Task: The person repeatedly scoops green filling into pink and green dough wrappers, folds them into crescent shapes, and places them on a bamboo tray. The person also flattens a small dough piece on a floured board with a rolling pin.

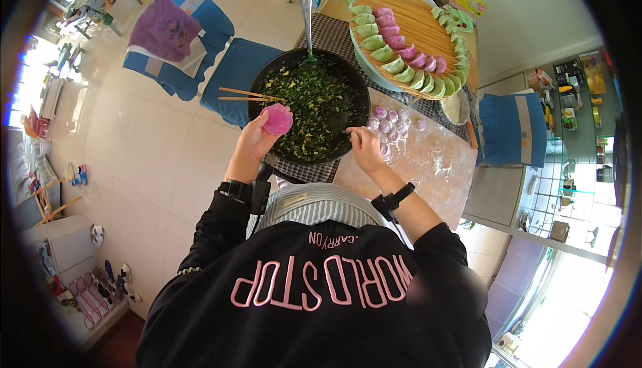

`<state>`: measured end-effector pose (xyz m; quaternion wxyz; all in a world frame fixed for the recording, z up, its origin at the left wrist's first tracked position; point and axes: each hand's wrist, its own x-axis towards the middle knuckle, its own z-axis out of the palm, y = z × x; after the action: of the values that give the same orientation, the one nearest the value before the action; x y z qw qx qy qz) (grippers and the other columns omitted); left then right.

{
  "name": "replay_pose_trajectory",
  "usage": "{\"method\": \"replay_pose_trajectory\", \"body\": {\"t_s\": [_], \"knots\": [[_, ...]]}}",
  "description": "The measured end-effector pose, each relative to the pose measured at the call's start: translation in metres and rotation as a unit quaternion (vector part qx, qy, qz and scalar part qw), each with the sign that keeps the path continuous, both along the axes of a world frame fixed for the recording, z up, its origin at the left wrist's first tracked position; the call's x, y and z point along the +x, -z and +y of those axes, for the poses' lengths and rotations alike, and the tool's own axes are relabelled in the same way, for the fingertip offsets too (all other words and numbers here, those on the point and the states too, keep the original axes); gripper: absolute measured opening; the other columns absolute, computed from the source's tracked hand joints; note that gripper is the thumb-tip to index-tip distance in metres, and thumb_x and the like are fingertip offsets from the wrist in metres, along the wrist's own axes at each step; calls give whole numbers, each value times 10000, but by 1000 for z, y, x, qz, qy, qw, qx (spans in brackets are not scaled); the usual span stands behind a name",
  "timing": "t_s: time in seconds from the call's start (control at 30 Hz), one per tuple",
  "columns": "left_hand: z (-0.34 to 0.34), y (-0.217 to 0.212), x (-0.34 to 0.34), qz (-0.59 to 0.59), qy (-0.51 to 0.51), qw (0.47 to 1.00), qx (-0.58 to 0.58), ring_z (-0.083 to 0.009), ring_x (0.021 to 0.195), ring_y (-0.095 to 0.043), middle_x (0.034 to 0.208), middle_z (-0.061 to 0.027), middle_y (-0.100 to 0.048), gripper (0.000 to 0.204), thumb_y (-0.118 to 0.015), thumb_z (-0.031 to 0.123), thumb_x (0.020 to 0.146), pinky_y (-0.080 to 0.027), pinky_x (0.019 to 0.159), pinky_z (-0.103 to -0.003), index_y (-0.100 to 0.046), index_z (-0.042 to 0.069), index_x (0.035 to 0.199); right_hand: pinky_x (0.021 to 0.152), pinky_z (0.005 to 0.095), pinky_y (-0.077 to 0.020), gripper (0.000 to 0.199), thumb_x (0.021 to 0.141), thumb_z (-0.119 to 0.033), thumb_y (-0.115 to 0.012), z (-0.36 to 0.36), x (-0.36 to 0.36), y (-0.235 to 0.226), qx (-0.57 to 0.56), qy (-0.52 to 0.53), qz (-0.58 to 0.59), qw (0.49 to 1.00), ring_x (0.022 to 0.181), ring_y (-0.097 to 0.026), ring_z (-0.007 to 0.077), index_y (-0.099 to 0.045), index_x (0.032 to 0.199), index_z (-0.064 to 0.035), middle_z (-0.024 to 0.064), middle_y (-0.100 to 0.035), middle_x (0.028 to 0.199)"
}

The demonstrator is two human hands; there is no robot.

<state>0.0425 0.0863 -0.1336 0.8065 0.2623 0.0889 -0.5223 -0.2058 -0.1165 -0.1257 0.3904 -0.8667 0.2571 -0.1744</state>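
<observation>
Dumplings [401, 57] already fill much of the tray [428, 17]; your left hand [257, 137] cups a pink wrapper [277, 119], unfilled; your right hand [364, 146] pinches something unclear over the filling bowl [309, 104]; more wrappers [391, 124] wait on the worktop [435, 161].

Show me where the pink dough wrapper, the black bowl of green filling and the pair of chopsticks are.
pink dough wrapper [277, 119]: head view, middle of the disc in the left hand.
black bowl [361, 100]: head view, right rim.
chopsticks [237, 94]: head view, middle of the sticks, left of the rim.

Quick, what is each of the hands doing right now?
Left hand: cupped, holding a round pink dough wrapper.
Right hand: at the rim of the black pan of chopped green filling; grip cannot be told.
</observation>
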Motion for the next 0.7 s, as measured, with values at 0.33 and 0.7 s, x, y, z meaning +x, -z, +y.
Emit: {"method": "replay_pose_trajectory", "body": {"t_s": [0.33,0.7], "knots": [[2,-8,4,28,35,992,-117,-409,1343,-491,1423,-251,-527,493,-437,316,1086,-419,1134,-513,-477,-73,1384,608,282,-520,263,1016,-127,-546,2,-8,5,369,129,14,921,668,-642,116,-705,1115,58,86,-703,805],[-10,-5,15,-40,25,999,6,-402,1267,-561,1357,-267,-569,411,-392,219,1087,-452,1103,-513,-494,-93,1334,578,218,-475,249,1025,-125,-537,-9,-9,-13,480,153,-2,864,670,-620,90,-698,1140,25,55,-682,822]]}}
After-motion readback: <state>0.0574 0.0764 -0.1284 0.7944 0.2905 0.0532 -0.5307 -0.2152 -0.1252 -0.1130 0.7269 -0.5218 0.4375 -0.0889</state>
